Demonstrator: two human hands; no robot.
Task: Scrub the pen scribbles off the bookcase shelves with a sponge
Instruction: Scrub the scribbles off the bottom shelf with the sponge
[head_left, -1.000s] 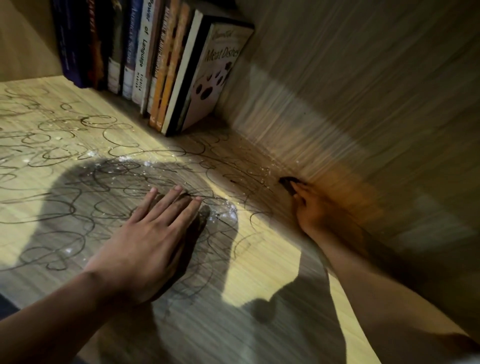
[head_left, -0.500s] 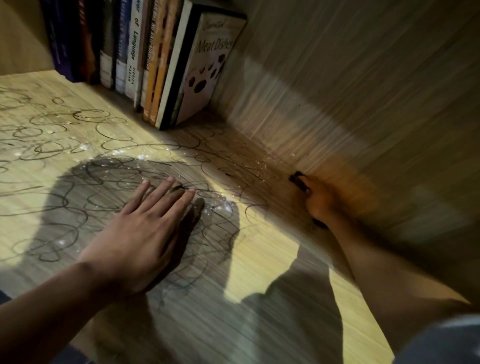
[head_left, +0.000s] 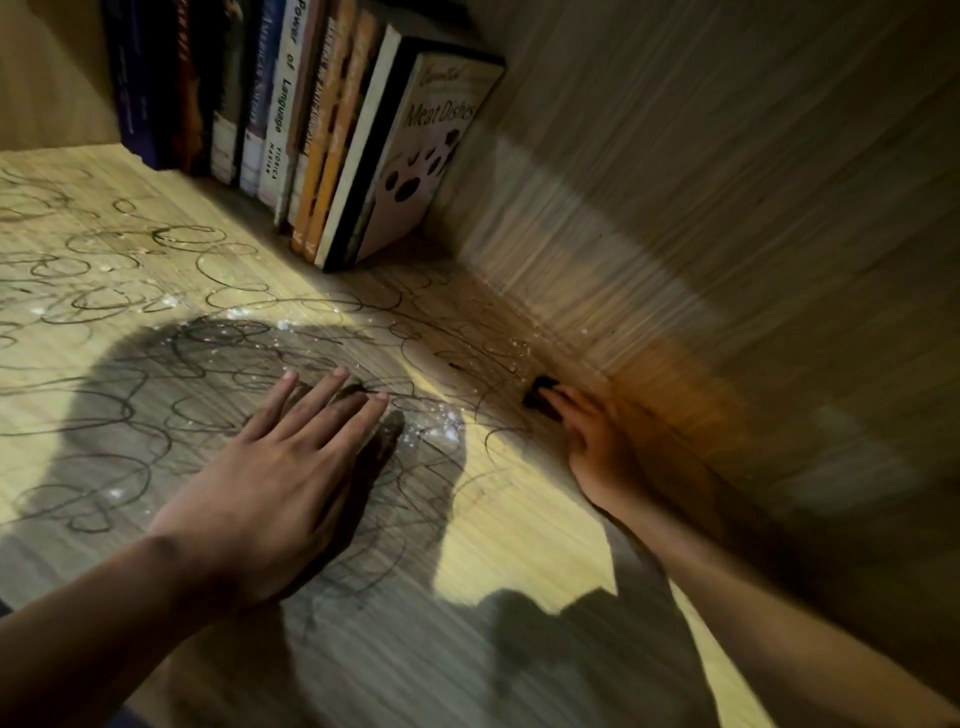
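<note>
I see a pale, matt wood-grain shelf board (head_left: 519, 545) with fine straight lines, smeared by black pen loops (head_left: 228, 270) and white specks. The brown side panel (head_left: 727, 208) shares that grain. The glossy paper-covered cookbook (head_left: 421, 150) catches light.

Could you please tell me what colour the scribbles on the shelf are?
The scribbles are black loops, clearest in the head view.

Shelf (head_left: 519, 545) as landmark. Scribbles (head_left: 156, 364) spread over shelf. Books (head_left: 322, 130) upright at shelf's back, last one leaning beside side wall (head_left: 701, 234). Left hand (head_left: 275, 488) flat on shelf middle. Right hand (head_left: 597, 441) with sponge (head_left: 537, 392) on shelf at right edge, against side wall.
</note>
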